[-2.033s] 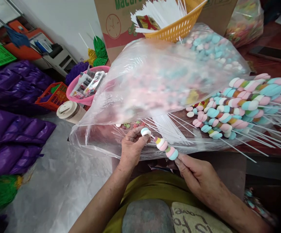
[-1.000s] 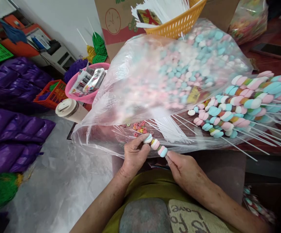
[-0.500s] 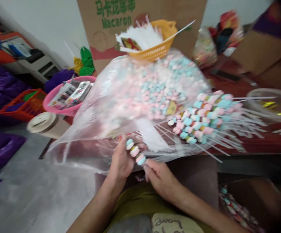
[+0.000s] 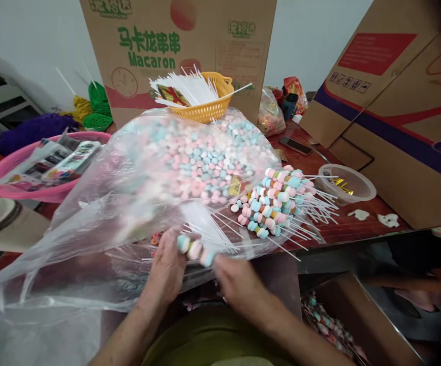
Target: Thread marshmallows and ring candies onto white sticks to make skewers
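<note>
A marshmallow skewer (image 4: pixel 195 250) in blue, white and pink runs between my two hands over the table's front edge. My left hand (image 4: pixel 168 264) is closed around its far end, thumb up. My right hand (image 4: pixel 238 279), smeared by motion, is closed at the near end, where the stick is hidden in the fingers. Just beyond them lies a bundle of white sticks (image 4: pixel 209 226) on clear plastic. To the right is a pile of finished marshmallow skewers (image 4: pixel 277 198), sticks pointing right. Behind, a big clear bag (image 4: pixel 129 173) spreads open with loose marshmallows (image 4: pixel 205 157).
A yellow basket (image 4: pixel 209 109) of white sticks stands behind the bag. At left are a pink basket (image 4: pixel 49 193) with packets and a lidded cup (image 4: pixel 10 229). A plastic bowl (image 4: pixel 365 190), a phone (image 4: pixel 295 146) and cardboard boxes (image 4: pixel 403 152) are at right. Below sits an open carton (image 4: pixel 373 315) with skewers.
The view has swung to the right, so everything sits further left in the picture. The skewer between my hands now lies more level. Both hands keep hold of it.
</note>
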{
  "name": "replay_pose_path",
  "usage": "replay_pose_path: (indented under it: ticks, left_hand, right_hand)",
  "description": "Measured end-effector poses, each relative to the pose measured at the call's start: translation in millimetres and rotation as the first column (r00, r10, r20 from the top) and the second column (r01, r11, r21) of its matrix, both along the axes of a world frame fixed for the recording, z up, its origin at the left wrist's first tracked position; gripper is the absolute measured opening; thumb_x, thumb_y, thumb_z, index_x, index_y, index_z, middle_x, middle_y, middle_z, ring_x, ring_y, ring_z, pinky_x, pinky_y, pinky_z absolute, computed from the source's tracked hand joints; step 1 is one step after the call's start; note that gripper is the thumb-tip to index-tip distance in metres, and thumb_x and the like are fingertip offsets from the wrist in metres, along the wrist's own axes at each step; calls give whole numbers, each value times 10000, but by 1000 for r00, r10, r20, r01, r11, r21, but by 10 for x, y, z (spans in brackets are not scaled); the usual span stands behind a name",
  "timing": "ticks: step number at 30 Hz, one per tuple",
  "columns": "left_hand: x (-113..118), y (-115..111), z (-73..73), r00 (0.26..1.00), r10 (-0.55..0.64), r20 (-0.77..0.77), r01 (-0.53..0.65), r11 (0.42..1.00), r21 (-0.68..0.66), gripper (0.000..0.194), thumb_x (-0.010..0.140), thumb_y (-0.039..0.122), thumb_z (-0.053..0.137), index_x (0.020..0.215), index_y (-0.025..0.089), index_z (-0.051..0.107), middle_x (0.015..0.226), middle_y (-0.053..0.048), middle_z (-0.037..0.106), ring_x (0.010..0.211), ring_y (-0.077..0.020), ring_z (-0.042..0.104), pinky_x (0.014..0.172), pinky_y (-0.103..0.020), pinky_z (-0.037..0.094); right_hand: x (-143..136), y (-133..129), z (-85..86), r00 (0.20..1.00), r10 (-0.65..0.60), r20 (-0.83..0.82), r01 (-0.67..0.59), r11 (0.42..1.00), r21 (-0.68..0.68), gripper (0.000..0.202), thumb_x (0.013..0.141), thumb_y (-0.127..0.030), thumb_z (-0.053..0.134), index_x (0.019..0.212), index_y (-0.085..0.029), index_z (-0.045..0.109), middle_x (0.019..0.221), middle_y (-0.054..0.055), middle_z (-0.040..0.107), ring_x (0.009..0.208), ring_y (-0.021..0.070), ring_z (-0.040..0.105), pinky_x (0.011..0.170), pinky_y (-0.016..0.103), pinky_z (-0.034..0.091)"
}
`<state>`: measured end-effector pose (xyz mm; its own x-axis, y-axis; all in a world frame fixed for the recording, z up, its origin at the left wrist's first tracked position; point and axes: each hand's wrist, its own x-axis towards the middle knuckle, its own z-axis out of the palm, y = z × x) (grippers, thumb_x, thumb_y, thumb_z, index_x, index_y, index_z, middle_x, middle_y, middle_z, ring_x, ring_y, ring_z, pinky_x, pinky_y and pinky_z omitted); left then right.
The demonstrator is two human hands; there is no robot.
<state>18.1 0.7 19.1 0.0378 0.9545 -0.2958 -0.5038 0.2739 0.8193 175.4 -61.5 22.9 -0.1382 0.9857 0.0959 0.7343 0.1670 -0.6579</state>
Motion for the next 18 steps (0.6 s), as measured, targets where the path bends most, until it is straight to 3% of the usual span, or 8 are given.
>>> replay_pose_path:
  ticks: [2,4,7,9,11,14,16,18]
  left_hand:
    - [-268,128,98,980,-50,-190,80,985,152,613,594,643,613,1031,218,542,959,-96,656,797,-226,617,647,-337,504]
    - [-583,293,307,833,-55,-551,231,939,256,596,611,552,663,1086,207,562,1090,-113,624,954,-245,587,794,-350,477]
    - [-977,593,711,293,60,-954,476,857,200,485,686,560,580,991,188,644,1058,-80,640,990,-247,562,884,-360,426]
    - [-1126,808,899,-29,251,-968,443,871,213,555,761,546,498,1190,197,542,1105,-68,618,989,-241,559,914,-391,393]
    - [-1184,1001,949,-225,358,-906,402,881,248,571,816,479,445,1274,138,456,1211,-117,552,1085,-260,506,961,-409,342]
    - [-1142,1171,827,-329,300,-895,450,884,131,535,797,442,475,1214,109,507,1223,-147,536,1131,-286,469,950,-390,347]
    - [-1072,1190,731,-320,273,-907,493,866,87,475,777,442,492,1143,148,564,1117,-122,602,1061,-279,518,895,-361,383]
    - [-1021,1164,692,-276,264,-924,499,861,97,397,779,420,478,1053,168,616,969,-100,657,947,-258,569,827,-325,408]
  right_hand:
    - [497,96,101,988,-119,101,116,992,40,300,838,-225,295,695,-201,558,684,75,601,635,186,533,583,295,394]
    - [1015,207,176,856,-304,418,267,953,144,263,844,-229,333,739,-188,570,752,91,610,741,203,552,650,303,390]
    - [1516,320,249,487,-211,848,295,953,68,209,823,-173,385,807,-165,594,790,124,622,746,245,574,611,322,372]
    - [1566,327,334,394,-167,904,299,953,45,207,808,-142,397,769,-160,599,787,140,618,741,284,579,586,344,358]
    - [1410,315,456,330,-259,908,293,942,162,216,820,-168,392,744,-165,595,809,156,606,785,323,568,601,372,349]
    - [914,407,558,393,-322,862,226,942,249,262,847,-200,355,748,-160,594,800,167,585,804,295,551,642,371,343]
    - [520,605,473,594,-86,800,97,995,35,246,835,-167,376,745,-151,605,767,139,592,786,239,549,652,330,350]
    - [187,867,278,662,20,749,21,999,-45,233,802,-98,398,844,-136,625,852,133,614,874,227,546,702,306,356]
